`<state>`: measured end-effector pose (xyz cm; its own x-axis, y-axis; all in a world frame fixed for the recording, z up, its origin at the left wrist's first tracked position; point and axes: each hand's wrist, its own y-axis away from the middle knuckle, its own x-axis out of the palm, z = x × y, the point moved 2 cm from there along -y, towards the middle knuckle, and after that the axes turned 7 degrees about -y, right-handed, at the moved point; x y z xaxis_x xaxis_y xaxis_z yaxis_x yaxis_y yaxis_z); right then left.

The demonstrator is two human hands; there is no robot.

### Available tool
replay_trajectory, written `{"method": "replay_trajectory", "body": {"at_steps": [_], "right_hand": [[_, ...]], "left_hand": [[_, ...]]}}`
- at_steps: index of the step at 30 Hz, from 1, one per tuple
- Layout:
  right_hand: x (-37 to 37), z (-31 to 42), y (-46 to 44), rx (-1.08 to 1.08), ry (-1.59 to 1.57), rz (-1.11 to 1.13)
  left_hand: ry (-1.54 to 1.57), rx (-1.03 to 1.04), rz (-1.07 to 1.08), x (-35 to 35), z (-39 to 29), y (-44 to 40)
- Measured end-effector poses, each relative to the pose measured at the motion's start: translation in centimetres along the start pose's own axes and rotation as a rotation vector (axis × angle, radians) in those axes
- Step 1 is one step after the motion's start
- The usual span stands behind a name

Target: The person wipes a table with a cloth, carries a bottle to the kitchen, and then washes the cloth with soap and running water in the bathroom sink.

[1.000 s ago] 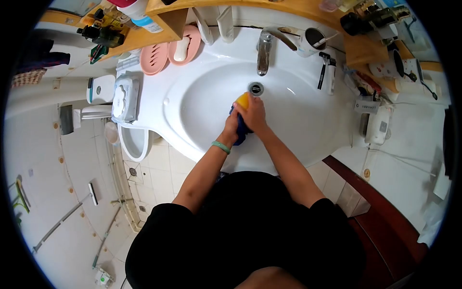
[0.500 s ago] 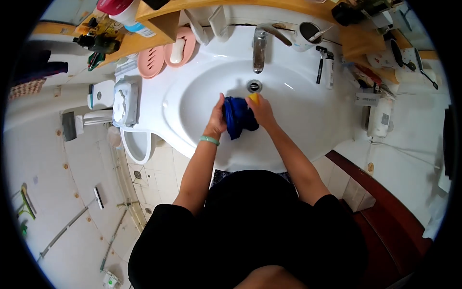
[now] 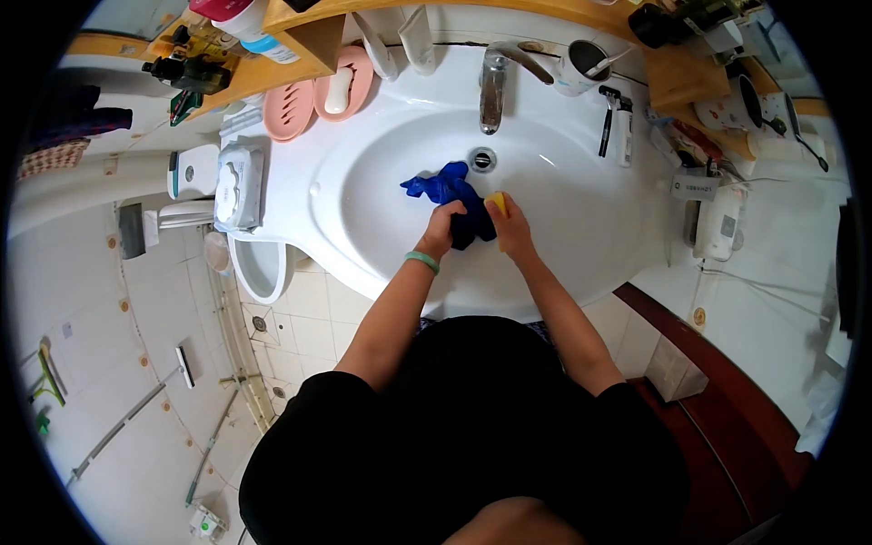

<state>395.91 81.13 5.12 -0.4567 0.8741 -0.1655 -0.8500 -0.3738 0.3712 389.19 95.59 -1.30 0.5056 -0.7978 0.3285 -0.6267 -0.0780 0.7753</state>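
A crumpled dark blue cloth (image 3: 450, 189) lies in the white washbasin (image 3: 381, 186), just in front of the drain. My left hand (image 3: 438, 233), with a pale green bangle at the wrist, is closed on the cloth's near left part. In my right hand (image 3: 514, 231) is a small yellow bar of soap (image 3: 498, 202), gripped between thumb and fingers at the cloth's right edge. Whether the soap touches the cloth I cannot tell. Above the basin's far side stands the chrome faucet (image 3: 491, 91), with no water seen running.
Two pink soap dishes (image 3: 289, 113) sit at the back left, one with a white soap bar (image 3: 339, 91). A pack of wipes (image 3: 238, 189) lies at the left. A cup (image 3: 574, 74) with a toothbrush and a razor (image 3: 607, 123) stand behind right. A wooden shelf (image 3: 427, 11) overhangs the back.
The cloth has opened out, spreading left and toward the drain. My left hand has moved right and nearer to me, and my right hand with the soap has shifted slightly right and nearer.
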Motion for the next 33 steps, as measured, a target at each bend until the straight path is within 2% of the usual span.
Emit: {"method": "replay_trajectory", "body": {"at_steps": [1,2,3,5,6,7,9,10,11,13,15,17,19,22,23,25,26,27,28,29,31,32,33], "right_hand": [[0.4,0.1,0.3,0.001,0.002,0.003],[0.8,0.3,0.7,-0.096,0.182,-0.052],[1.3,0.7,1.0,-0.196,0.360,-0.107],[3.1,2.2,2.1,-0.280,0.478,-0.121],[3.6,2.8,2.4,-0.362,0.597,-0.141],[3.8,2.8,2.0,-0.364,0.599,-0.141],[4.0,2.5,0.2,-0.420,0.744,-0.294],[3.6,1.8,-1.2,-0.445,0.681,-0.338],[3.5,1.2,-2.2,-0.446,0.681,-0.331],[3.3,0.0,-3.7,-0.211,0.622,-0.280],[4.0,1.4,-1.5,-0.240,0.654,-0.286],[5.2,3.8,1.9,-0.326,0.683,-0.073],[5.4,3.9,1.8,-0.396,0.717,-0.106],[5.5,3.6,-2.2,-0.334,0.744,-0.230],[5.3,2.4,-4.0,-0.383,0.721,-0.272],[4.2,-0.3,-7.7,-0.064,0.372,0.045],[3.7,0.3,-8.4,0.061,0.284,0.104],[3.8,1.5,-7.8,0.193,0.201,0.168],[4.5,3.9,-6.5,0.197,-0.010,0.180],[5.2,7.2,-5.3,0.265,-0.058,0.179],[7.9,11.0,-4.5,0.322,-0.312,0.370],[9.4,11.8,-5.2,0.386,-0.400,0.542],[11.5,13.9,-5.4,0.372,-0.427,0.606]], "left_hand": [[0.286,0.031,0.146,0.5,-0.6,0.5],[0.362,-0.004,0.241,1.0,-1.0,0.9],[0.365,-0.004,0.235,1.5,-1.3,1.5],[0.485,-0.055,0.331,2.8,-1.9,2.4],[0.519,-0.116,0.502,2.1,-0.4,1.4],[0.519,-0.114,0.504,2.8,-0.7,2.2],[0.589,0.018,0.405,4.6,-2.0,4.6],[0.583,0.037,0.361,4.5,-1.5,4.3],[0.588,0.039,0.357,4.5,-1.6,4.7],[0.623,-0.002,0.402,4.4,-2.0,5.3],[0.654,-0.009,0.416,4.1,-2.6,5.5],[0.703,-0.025,0.416,4.1,-2.2,6.3],[0.731,-0.018,0.345,4.2,-2.2,6.8],[0.718,-0.089,0.316,3.3,-1.6,6.6],[0.726,-0.060,0.312,2.8,-2.1,7.0],[0.534,0.007,0.314,1.6,-2.9,8.5],[0.493,0.043,0.232,1.0,-3.2,8.9],[0.508,0.073,0.216,0.2,-3.3,8.9],[0.329,0.100,0.110,-1.0,-2.9,8.5],[0.152,0.114,0.000,-1.9,-2.8,8.3],[0.078,0.089,-0.073,-2.8,-2.3,7.9],[-0.150,0.132,-0.118,-3.4,-1.0,6.7],[-0.379,0.175,-0.161,-3.8,0.7,5.1]]}}
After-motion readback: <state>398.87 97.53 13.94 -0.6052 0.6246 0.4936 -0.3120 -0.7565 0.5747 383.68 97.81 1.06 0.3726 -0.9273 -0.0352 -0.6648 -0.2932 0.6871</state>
